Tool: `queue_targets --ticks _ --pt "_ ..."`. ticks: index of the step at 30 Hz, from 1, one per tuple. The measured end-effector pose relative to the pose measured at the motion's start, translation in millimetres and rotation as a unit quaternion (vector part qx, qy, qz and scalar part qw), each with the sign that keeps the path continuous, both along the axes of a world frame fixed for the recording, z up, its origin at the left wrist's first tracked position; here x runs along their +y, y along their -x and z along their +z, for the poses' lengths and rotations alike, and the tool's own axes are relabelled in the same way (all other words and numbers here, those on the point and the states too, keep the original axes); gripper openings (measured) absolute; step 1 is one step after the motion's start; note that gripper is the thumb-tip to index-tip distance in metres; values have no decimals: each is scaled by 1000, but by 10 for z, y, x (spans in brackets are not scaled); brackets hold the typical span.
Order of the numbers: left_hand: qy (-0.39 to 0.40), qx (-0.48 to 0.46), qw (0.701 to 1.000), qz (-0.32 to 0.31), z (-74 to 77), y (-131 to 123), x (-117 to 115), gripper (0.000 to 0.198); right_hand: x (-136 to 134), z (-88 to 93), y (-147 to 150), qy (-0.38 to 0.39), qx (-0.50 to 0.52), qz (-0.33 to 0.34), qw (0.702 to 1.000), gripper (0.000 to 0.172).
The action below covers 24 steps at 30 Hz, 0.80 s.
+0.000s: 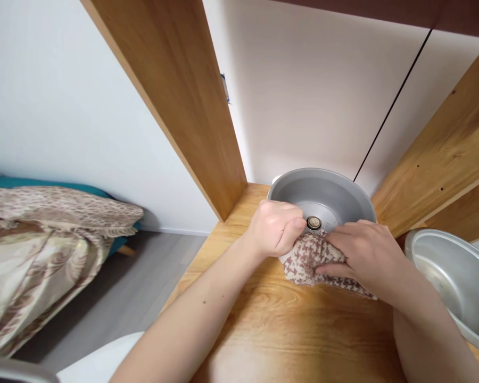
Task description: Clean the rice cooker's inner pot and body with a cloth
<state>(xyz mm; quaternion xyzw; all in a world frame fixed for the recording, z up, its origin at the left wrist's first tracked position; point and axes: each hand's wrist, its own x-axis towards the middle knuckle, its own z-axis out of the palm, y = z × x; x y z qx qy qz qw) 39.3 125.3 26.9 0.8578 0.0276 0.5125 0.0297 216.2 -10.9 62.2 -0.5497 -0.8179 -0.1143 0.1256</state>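
A round grey metal cooker body with a small round knob at its inner centre stands on a wooden table, tilted toward me. My left hand grips its near rim, fingers closed. My right hand presses a brown-and-white patterned cloth against the near rim and the table. The cloth drapes over the edge and part of it lies under my palm.
A second grey metal bowl sits at the right edge of the table. Wooden shelf panels rise left and right of a white wall. A bed with a patterned blanket lies at the left, past grey floor.
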Motion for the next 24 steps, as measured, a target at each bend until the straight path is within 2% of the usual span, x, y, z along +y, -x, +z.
queue_targets --ticks 4,6,15,21,24 --pt "1 0 1000 14 -11 1 -18 53 19 -112 159 -86 -7 -13 996 43" --pt "3 5 1000 16 -10 9 -18 53 19 -145 211 -106 -6 -21 994 41" --pt "-1 4 1000 2 -8 9 12 53 -8 5 -20 7 11 3 1000 48" --pt "4 8 1000 16 2 11 -21 54 16 -109 147 -75 -2 -12 997 46" --pt "-1 17 1000 17 12 20 -18 55 18 -125 162 -76 5 -11 997 48"
